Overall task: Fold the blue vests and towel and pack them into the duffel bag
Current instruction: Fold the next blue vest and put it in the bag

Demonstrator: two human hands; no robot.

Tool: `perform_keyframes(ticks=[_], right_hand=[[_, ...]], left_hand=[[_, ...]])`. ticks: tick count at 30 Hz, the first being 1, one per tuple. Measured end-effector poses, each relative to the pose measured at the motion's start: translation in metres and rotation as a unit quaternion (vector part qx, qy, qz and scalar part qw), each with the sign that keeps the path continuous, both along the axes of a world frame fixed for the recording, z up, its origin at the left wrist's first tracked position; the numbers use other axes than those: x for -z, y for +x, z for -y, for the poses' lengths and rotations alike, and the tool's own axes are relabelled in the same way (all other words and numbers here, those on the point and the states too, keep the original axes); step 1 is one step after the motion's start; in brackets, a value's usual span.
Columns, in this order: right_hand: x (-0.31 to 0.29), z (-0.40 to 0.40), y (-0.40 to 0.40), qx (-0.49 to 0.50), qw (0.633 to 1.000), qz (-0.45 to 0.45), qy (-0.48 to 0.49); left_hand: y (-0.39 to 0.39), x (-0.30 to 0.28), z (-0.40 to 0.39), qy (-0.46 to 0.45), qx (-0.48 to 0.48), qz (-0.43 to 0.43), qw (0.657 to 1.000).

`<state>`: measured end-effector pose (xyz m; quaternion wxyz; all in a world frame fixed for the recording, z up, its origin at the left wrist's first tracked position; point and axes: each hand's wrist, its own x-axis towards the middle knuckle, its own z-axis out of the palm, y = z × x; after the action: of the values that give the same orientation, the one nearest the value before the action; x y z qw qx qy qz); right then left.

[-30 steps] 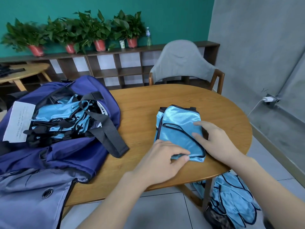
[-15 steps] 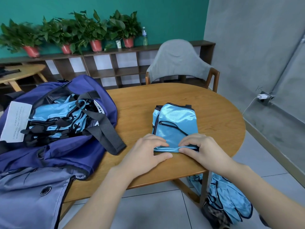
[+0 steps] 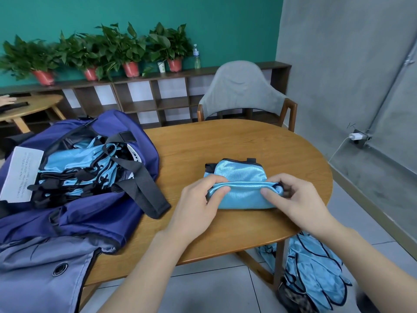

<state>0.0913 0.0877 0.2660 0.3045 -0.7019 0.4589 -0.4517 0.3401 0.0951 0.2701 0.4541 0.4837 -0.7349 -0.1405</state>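
A shiny light-blue vest (image 3: 242,177) with black trim lies on the wooden table (image 3: 237,143), its near half lifted and doubled over toward the far side. My left hand (image 3: 198,206) pinches the folded edge at its left end. My right hand (image 3: 293,199) pinches the same edge at its right end. The open dark-blue duffel bag (image 3: 108,213) sits at the table's left, holding several folded blue vests (image 3: 74,166) with black straps. No towel is plainly visible.
More blue vests (image 3: 316,274) lie in a heap on the floor under the table's right end. A grey chair (image 3: 241,91) stands behind the table. A shelf with potted plants (image 3: 126,53) lines the green wall. A grey garment (image 3: 33,274) lies at the lower left.
Both hands slid to the vest's near edge, took hold of it and lifted it up and away, so the vest now lies about half as long.
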Motion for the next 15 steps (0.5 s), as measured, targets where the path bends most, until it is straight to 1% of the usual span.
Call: perform_keyframes(ticks=[2,3,6,8,11,13,15], right_hand=[[-0.004,0.002,0.000,-0.005,0.997,0.069,0.026],[-0.005,0.004,0.001,-0.002,0.995,0.090,0.035],[-0.007,0.010,0.006,0.014,0.994,0.103,0.042],[-0.007,0.017,0.011,0.021,0.993,0.101,0.050],[-0.004,0.033,0.016,0.062,0.996,0.048,0.041],[-0.001,0.043,0.018,0.098,0.995,-0.005,0.028],[0.005,0.053,0.020,0.124,0.989,-0.072,0.035]], left_hand=[[-0.004,-0.004,-0.001,0.004,0.003,-0.030,1.000],[-0.006,-0.005,-0.001,0.009,0.004,-0.045,0.999],[-0.009,-0.008,0.004,0.022,-0.007,-0.085,0.996],[-0.011,-0.009,0.011,0.025,-0.032,-0.094,0.995],[-0.012,-0.008,0.028,0.020,-0.066,-0.075,0.995],[-0.010,-0.006,0.038,0.015,-0.085,-0.036,0.996],[-0.007,0.002,0.050,0.017,-0.096,0.014,0.995]])
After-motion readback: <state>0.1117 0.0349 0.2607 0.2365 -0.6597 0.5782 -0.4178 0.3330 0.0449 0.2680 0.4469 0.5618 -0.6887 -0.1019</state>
